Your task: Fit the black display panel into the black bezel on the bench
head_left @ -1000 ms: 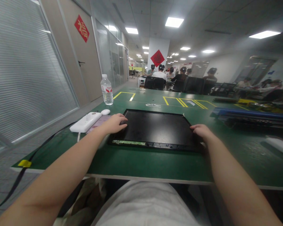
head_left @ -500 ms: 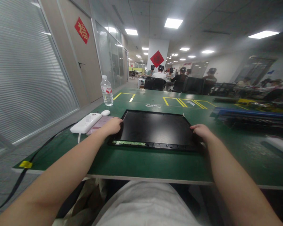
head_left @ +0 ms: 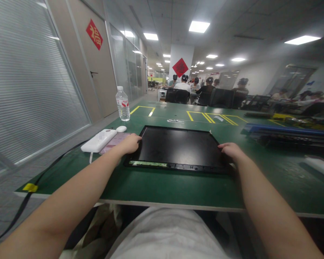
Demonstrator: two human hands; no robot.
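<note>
A black flat display panel (head_left: 179,147) in a thin dark frame lies face up in front of me. Along its near edge, on the left half, runs a green circuit strip (head_left: 148,163). My left hand (head_left: 131,143) is closed on the panel's left edge, with its fingertips over the frame. At the opposite side my right hand (head_left: 232,151) grips the right edge, thumb and finger on the frame. The undersides of both grips are hidden.
Left of the panel are a white power bank (head_left: 98,141), a phone (head_left: 113,143) and a white mouse-like object (head_left: 121,128). A water bottle (head_left: 123,104) stands behind them. Dark and blue panels (head_left: 288,133) are stacked to the right on the green table (head_left: 172,189). Several people sit farther back.
</note>
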